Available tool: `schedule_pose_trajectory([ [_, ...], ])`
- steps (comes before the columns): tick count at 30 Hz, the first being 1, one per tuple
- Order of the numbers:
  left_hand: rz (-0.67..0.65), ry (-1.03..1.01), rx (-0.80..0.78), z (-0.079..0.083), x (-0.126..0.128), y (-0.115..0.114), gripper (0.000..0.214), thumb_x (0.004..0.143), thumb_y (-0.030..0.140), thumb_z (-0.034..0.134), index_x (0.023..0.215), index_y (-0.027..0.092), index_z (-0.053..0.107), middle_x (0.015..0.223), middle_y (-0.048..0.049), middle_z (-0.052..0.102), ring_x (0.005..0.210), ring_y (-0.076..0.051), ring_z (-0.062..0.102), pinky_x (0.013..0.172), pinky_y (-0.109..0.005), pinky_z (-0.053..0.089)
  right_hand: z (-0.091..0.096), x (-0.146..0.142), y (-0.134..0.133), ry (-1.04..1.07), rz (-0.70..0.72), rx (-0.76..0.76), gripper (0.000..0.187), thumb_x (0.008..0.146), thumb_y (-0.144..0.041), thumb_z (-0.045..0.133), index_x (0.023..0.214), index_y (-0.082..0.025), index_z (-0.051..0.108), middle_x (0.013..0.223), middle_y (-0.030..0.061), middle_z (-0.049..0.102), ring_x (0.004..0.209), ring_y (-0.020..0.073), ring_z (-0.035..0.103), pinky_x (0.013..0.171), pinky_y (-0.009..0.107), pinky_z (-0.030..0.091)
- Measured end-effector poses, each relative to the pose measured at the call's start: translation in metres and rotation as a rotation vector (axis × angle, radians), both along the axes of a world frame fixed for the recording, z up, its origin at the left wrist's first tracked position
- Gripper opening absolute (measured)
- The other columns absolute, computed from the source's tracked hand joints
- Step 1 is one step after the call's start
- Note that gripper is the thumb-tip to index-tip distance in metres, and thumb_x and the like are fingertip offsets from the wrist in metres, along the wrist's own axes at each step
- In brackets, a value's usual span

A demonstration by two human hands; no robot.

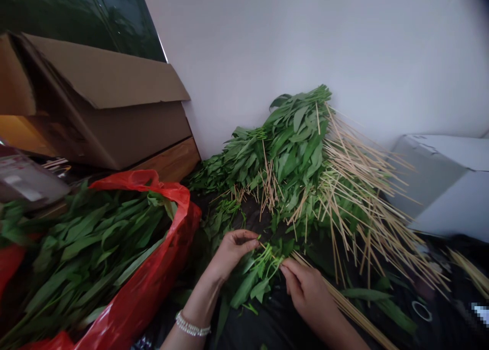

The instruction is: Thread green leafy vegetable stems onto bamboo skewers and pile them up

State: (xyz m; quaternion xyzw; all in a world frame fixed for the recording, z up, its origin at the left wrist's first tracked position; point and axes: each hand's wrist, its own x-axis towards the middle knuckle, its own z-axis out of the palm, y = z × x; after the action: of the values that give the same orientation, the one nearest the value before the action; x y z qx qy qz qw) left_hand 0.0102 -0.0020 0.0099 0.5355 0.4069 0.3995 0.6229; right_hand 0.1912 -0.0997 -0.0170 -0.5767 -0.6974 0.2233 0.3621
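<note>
Low in the middle, a small bunch of leafy greens (pixel 263 263) is threaded by its stems on a thin bamboo skewer (pixel 273 257) running between my hands. My left hand (pixel 235 248), with a beaded bracelet at the wrist, pinches a green stem at the skewer's left end between thumb and forefinger. My right hand (pixel 305 284) is closed in a pinch on the skewer's right end, close against the stems. Beyond my hands lies a large pile of skewered greens (pixel 294 141), many bare skewer ends (pixel 367 187) sticking out to the right.
A red plastic bag (pixel 183 212) full of loose leafy greens (pixel 99 238) stands at left. Behind it is an open cardboard box (pixel 133 131). Loose skewers (pixel 355 314) lie under my right forearm. A white box (pixel 439 177) stands at right, against the white wall (pixel 305 39).
</note>
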Motion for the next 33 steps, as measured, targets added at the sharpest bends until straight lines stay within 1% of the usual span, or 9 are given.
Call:
schedule_pose_trajectory([
  [5, -0.054, -0.033, -0.044, -0.005, -0.002, 0.001, 0.030, 0.058, 0.034, 0.082, 0.077, 0.013, 0.072, 0.070, -0.0041, 0.070, 0.067, -0.014, 0.062, 0.074, -0.027, 0.047, -0.004, -0.002, -0.001, -0.028, 0.001, 0.033, 0.028, 0.095, -0.031, 0.032, 0.069, -0.023, 0.039, 0.059, -0.0040, 0.047, 0.053, 0.0124, 0.044, 0.055, 0.027, 0.026],
  [11, -0.082, -0.099, -0.114, -0.010, -0.003, 0.002, 0.030, 0.055, 0.033, 0.085, 0.075, 0.014, 0.073, 0.083, -0.0069, 0.072, 0.078, -0.017, 0.062, 0.081, -0.027, 0.044, -0.001, -0.003, -0.003, -0.020, 0.018, 0.061, 0.026, 0.095, -0.028, 0.033, 0.071, -0.023, 0.040, 0.061, -0.0039, 0.050, 0.054, 0.0121, 0.045, 0.056, 0.026, 0.027],
  [16, -0.094, -0.078, -0.120, -0.010, 0.001, 0.000, 0.027, 0.052, 0.030, 0.086, 0.070, 0.014, 0.073, 0.075, -0.0045, 0.070, 0.071, -0.014, 0.060, 0.075, -0.024, 0.044, -0.004, -0.004, -0.003, -0.049, 0.009, 0.088, 0.026, 0.094, -0.026, 0.033, 0.070, -0.023, 0.041, 0.062, -0.0033, 0.052, 0.054, 0.0121, 0.046, 0.056, 0.026, 0.028],
  [21, -0.140, -0.035, -0.088, -0.009, 0.006, -0.004, 0.023, 0.056, 0.030, 0.084, 0.065, 0.014, 0.071, 0.071, -0.0027, 0.068, 0.067, -0.013, 0.058, 0.070, -0.023, 0.042, -0.004, -0.001, -0.001, -0.046, 0.005, 0.053, 0.025, 0.094, -0.026, 0.033, 0.072, -0.023, 0.044, 0.063, -0.0021, 0.054, 0.056, 0.0131, 0.049, 0.057, 0.026, 0.029],
  [25, -0.187, -0.063, -0.056, -0.005, -0.003, -0.001, 0.033, 0.060, 0.035, 0.082, 0.085, 0.015, 0.073, 0.087, -0.0069, 0.072, 0.081, -0.017, 0.062, 0.077, -0.025, 0.043, 0.012, 0.002, -0.003, -0.004, 0.104, -0.037, 0.028, 0.094, -0.029, 0.035, 0.068, -0.023, 0.042, 0.059, -0.0038, 0.051, 0.055, 0.0120, 0.048, 0.056, 0.025, 0.028],
  [27, -0.116, -0.106, -0.060, -0.004, -0.008, 0.004, 0.041, 0.068, 0.044, 0.074, 0.097, 0.015, 0.071, 0.095, -0.0096, 0.071, 0.088, -0.019, 0.062, 0.078, -0.026, 0.044, 0.020, 0.002, -0.006, -0.002, 0.167, -0.097, 0.028, 0.092, -0.029, 0.038, 0.065, -0.022, 0.042, 0.058, -0.0047, 0.050, 0.056, 0.0113, 0.047, 0.055, 0.024, 0.027],
  [29, 0.039, -0.084, -0.043, -0.006, -0.011, 0.009, 0.042, 0.075, 0.050, 0.065, 0.097, 0.015, 0.070, 0.092, -0.0100, 0.072, 0.086, -0.019, 0.063, 0.074, -0.026, 0.045, 0.026, 0.001, -0.010, -0.010, 0.219, -0.162, 0.028, 0.091, -0.028, 0.040, 0.064, -0.022, 0.042, 0.057, -0.0055, 0.049, 0.056, 0.0103, 0.046, 0.054, 0.024, 0.025],
  [31, 0.160, 0.048, 0.052, -0.010, -0.010, 0.014, 0.036, 0.077, 0.047, 0.064, 0.090, 0.014, 0.070, 0.086, -0.0088, 0.072, 0.081, -0.019, 0.063, 0.071, -0.025, 0.046, 0.029, 0.000, -0.012, -0.018, 0.259, -0.205, 0.027, 0.090, -0.027, 0.042, 0.063, -0.021, 0.043, 0.057, -0.0061, 0.049, 0.055, 0.0095, 0.045, 0.054, 0.023, 0.025],
  [33, 0.167, 0.233, 0.209, -0.016, -0.005, 0.015, 0.027, 0.075, 0.039, 0.067, 0.085, 0.014, 0.071, 0.084, -0.0072, 0.072, 0.079, -0.019, 0.063, 0.072, -0.026, 0.046, 0.030, 0.000, -0.013, -0.029, 0.288, -0.224, 0.026, 0.089, -0.025, 0.043, 0.064, -0.021, 0.046, 0.058, -0.0061, 0.050, 0.057, 0.0090, 0.045, 0.055, 0.023, 0.025],
])
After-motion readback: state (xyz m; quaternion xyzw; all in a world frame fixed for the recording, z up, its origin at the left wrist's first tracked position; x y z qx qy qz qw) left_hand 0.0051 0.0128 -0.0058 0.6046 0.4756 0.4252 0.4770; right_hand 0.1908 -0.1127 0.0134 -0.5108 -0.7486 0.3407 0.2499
